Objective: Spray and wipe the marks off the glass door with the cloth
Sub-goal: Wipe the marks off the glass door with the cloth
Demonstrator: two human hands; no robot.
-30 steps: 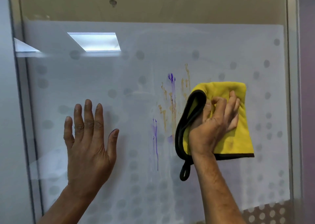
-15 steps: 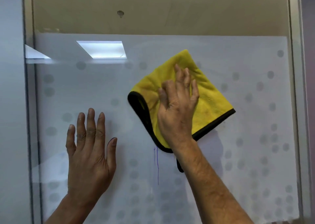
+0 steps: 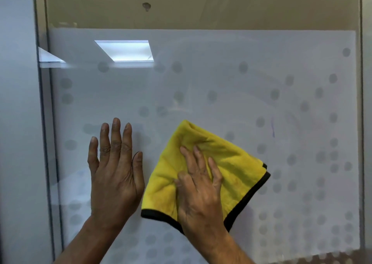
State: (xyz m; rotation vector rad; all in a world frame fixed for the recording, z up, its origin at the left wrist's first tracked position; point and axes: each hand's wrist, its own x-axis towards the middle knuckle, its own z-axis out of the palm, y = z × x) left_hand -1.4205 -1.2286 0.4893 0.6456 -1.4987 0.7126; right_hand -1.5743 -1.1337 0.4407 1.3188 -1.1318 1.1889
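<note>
The frosted glass door [image 3: 221, 86] with a grey dot pattern fills the view. My right hand [image 3: 199, 185] presses a yellow cloth [image 3: 231, 163] with a black edge flat against the glass, low and near the middle. My left hand [image 3: 114, 169] lies flat on the glass just left of the cloth, fingers spread and pointing up, holding nothing. A thin purple mark [image 3: 272, 127] shows on the glass up and right of the cloth, with faint smears beside it. No spray bottle is in view.
A metal door frame [image 3: 43, 123] runs down the left, and another frame post [image 3: 362, 102] down the right. Clear glass above the frosted band shows a beige wall with a dark spot [image 3: 146, 6]. A ceiling light reflection [image 3: 124, 50] sits upper left.
My right hand swept the cloth from the right over the brown and purple marks, then down to beside my left hand. Those marks are gone; a thin purple line shows farther right. Left hand stayed.
</note>
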